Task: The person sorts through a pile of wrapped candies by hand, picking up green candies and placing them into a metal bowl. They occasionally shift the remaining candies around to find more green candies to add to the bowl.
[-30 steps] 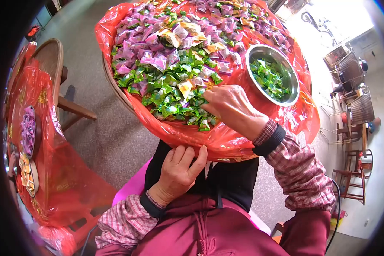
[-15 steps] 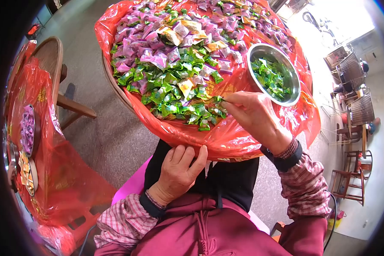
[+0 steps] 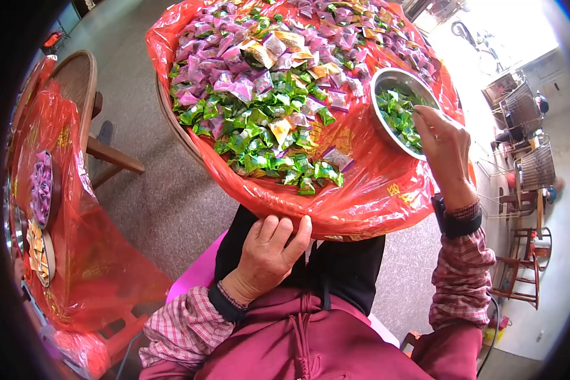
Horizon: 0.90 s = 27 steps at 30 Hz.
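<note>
My right hand (image 3: 444,140) is over the near right rim of a round metal bowl (image 3: 379,119), thumb and fingertips pinched together above the green-wrapped sweets (image 3: 396,114) inside. Whatever those fingertips hold is hidden. My left hand (image 3: 272,250) curls its fingers over the near edge of the red plastic sheet (image 3: 310,221), which covers a round table or tray. On that sheet lies a wide heap of small wrapped sweets: green ones (image 3: 253,149) at the front, purple ones (image 3: 209,60) behind. A few orange packets (image 3: 280,130) are mixed in. One purple-edged packet (image 3: 338,158) lies at the heap's near right.
At left, another red plastic cover (image 3: 98,266) bears a dish of purple packets (image 3: 42,187) and one of orange packets (image 3: 38,250). A wooden stool or table leg (image 3: 114,155) juts out beside it. Racks and wooden chairs (image 3: 522,266) stand along the right wall.
My right hand has moved right and up, from the green sweets at the heap's near edge to the metal bowl. A purple-edged packet now shows where it was. My left hand stays put.
</note>
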Tool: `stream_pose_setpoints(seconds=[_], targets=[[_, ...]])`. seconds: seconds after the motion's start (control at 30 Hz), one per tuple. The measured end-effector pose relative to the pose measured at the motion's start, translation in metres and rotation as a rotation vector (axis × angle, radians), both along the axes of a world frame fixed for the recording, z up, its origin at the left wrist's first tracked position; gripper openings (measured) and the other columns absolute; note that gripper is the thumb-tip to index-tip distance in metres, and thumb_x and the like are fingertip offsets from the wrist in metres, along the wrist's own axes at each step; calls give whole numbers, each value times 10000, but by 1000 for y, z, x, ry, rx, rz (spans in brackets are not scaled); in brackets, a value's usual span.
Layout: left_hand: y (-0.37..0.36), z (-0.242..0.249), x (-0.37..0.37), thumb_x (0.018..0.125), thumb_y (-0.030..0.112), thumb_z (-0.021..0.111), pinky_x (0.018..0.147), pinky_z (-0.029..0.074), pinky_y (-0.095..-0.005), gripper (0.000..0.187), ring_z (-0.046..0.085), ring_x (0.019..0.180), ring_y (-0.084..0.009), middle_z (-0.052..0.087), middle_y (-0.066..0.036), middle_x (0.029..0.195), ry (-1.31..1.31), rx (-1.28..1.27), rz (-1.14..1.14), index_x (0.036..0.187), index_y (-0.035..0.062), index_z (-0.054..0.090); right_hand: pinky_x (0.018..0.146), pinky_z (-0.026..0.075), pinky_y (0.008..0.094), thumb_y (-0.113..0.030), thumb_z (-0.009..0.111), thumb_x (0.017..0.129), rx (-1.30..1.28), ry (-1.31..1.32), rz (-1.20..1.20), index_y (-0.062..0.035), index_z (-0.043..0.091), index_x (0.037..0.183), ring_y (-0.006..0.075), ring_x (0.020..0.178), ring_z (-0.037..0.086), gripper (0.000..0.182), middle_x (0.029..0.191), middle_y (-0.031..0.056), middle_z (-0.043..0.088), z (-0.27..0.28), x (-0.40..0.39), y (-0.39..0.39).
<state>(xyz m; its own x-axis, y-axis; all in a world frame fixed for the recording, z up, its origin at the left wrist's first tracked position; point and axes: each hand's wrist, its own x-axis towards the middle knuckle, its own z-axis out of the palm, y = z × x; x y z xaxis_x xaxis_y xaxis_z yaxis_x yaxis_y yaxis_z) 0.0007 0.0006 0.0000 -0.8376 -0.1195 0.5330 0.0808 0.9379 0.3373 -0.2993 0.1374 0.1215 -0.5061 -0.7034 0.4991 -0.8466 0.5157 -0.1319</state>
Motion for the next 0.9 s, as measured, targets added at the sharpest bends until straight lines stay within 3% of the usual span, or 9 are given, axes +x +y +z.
stream_pose_setpoints(seconds=[0.13, 0.27, 0.33, 0.4, 0.63, 0.8, 0.9], targets=[[1, 1, -1, 731, 27, 729, 746, 502, -423, 593, 574, 907, -302, 563, -115, 1023, 6, 1, 10, 1314, 17, 621, 746, 574, 422, -190, 728, 931, 50, 16, 28, -55, 754, 1087, 315, 853, 743, 208, 974, 167, 761, -9, 11, 5], [1, 1, 0, 725, 17, 722, 755, 506, -429, 587, 577, 908, -312, 577, -127, 1038, -20, 19, -1, 1305, 12, 630, 690, 552, 457, -147, 721, 907, 80, -86, 430, -31, 672, 1114, 341, 791, 688, 243, 838, 147, 693, -34, 57, -19], [0, 1, -1, 728, 23, 718, 756, 507, -430, 581, 578, 906, -312, 582, -129, 1039, -10, 12, 1, 1303, 11, 632, 694, 545, 446, -171, 713, 913, 243, -155, 471, -39, 601, 990, 323, 809, 657, 189, 814, 124, 625, -39, 77, -31], [0, 0, -1, 732, 29, 714, 757, 508, -430, 575, 579, 904, -313, 587, -131, 1039, 3, 5, 7, 1301, 10, 635, 702, 548, 445, -123, 691, 889, 284, -127, 513, -36, 588, 953, 327, 824, 665, 149, 839, 128, 636, -52, 80, -37], [0, 0, 0, 755, 49, 699, 761, 509, -423, 542, 582, 908, -309, 596, -131, 1053, -1, -17, 12, 1293, 6, 642, 697, 545, 442, -24, 625, 821, 358, -76, 511, -27, 585, 935, 341, 817, 664, 121, 831, 135, 635, -49, 75, -31], [1, 2, 2, 755, 53, 716, 779, 515, -427, 517, 581, 912, -309, 592, -129, 1042, -18, -14, 1, 1265, 0, 654, 678, 537, 445, -38, 673, 889, 116, -204, 389, -13, 650, 987, 353, 791, 673, 104, 797, 149, 659, -33, 68, -12], [1, 0, 4, 747, 54, 733, 796, 519, -436, 501, 589, 923, -316, 593, -132, 1040, 0, -9, -22, 1240, -4, 665, 684, 563, 425, -108, 729, 915, -6, -73, 274, -45, 727, 1053, 345, 805, 723, 151, 900, 171, 729, -13, 45, 3]])
